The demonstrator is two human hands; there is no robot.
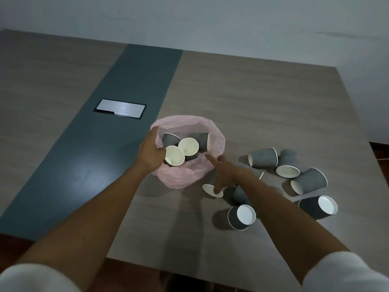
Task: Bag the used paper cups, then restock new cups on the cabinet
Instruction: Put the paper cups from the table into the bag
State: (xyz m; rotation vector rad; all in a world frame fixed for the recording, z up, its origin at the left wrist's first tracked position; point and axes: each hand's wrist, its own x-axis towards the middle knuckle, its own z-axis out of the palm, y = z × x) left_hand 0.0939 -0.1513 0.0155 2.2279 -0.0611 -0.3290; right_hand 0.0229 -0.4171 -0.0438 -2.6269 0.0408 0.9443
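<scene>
Wood-grain desk point(263, 98) with a dark teal strip point(126, 114) down its middle | silver hatch plate point(120, 111) set flush in the strip | pink plastic bag point(185, 178) sits open on the wood | grey paper cups point(264, 158) lie toppled to its right
</scene>
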